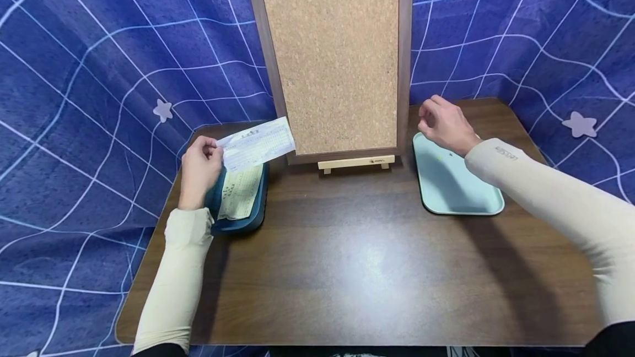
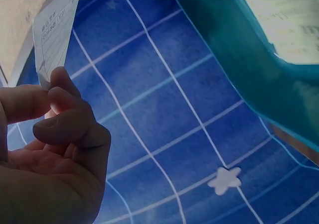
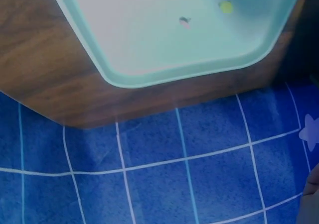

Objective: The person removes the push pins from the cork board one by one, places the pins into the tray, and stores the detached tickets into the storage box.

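Observation:
My left hand [image 1: 200,167] pinches a printed paper slip [image 1: 258,145] at its left end, between thumb and fingers. The slip is tilted in the air over a dark blue tray [image 1: 238,227], its right end in front of the corkboard's lower left frame. More printed slips [image 1: 240,197] lie in that tray. My right hand [image 1: 446,124] is raised over the far edge of a pale mint tray [image 1: 466,191], fingers bent toward the thumb; whether they pinch something small cannot be seen. A yellow-green bit [image 3: 226,7] and a dark-and-pink bit [image 3: 184,21] lie in the mint tray.
A brown-framed corkboard [image 1: 337,65] stands at the back middle on a small wooden stand [image 1: 357,163]. The brown wooden table [image 1: 317,269] spreads in front of it. Blue cloth [image 1: 99,125] with white lines hangs behind and to the sides.

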Tool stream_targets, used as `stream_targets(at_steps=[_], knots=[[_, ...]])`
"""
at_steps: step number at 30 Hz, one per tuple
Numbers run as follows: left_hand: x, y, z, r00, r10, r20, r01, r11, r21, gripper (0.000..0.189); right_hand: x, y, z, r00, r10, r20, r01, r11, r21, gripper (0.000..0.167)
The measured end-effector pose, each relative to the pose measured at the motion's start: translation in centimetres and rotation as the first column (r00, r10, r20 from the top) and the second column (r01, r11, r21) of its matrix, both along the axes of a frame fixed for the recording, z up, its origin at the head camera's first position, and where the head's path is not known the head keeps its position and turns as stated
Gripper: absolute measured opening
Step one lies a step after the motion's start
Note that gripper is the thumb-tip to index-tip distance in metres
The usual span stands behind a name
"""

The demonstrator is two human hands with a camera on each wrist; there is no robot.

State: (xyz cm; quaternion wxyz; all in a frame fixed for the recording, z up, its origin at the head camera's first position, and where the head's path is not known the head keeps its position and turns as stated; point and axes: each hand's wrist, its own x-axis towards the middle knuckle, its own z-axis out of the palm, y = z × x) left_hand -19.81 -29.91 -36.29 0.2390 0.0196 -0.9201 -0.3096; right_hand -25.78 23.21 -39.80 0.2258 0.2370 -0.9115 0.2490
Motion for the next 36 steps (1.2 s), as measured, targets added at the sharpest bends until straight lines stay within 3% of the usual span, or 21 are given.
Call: stream_targets(at_steps=[9, 18, 24, 30, 36], knots=[[1.2, -2.0, -1.8, 0.999, 0.038, 0.032, -0.039, 0.999, 0.010, 0.013, 0.6, 1.3, -2.8, 1.000, -0.006, 0.013, 0.006, 1.000, -0.015, 0.012], [3.2, -4.2, -3.5, 0.989, 0.133, 0.071, -0.133, 0.991, 0.004, 0.016, 0.8, 2.5, -4.9, 0.998, -0.030, 0.056, 0.030, 1.000, -0.002, 0.011], [4.5, -5.1, -4.6, 0.966, 0.216, 0.141, -0.216, 0.976, -0.011, 0.019, 0.9, 2.9, -5.8, 0.990, -0.028, 0.136, 0.024, 0.999, 0.031, 0.011], [5.2, -4.9, -5.6, 0.935, 0.300, 0.187, -0.305, 0.952, -0.003, 0.027, 1.3, 3.2, -6.7, 0.972, -0.023, 0.234, 0.002, 0.996, 0.089, 0.008], [5.3, -3.6, -6.3, 0.910, 0.316, 0.268, -0.322, 0.947, -0.022, 0.034, 1.4, 3.2, -7.6, 0.959, -0.018, 0.282, -0.016, 0.993, 0.115, 0.007]])
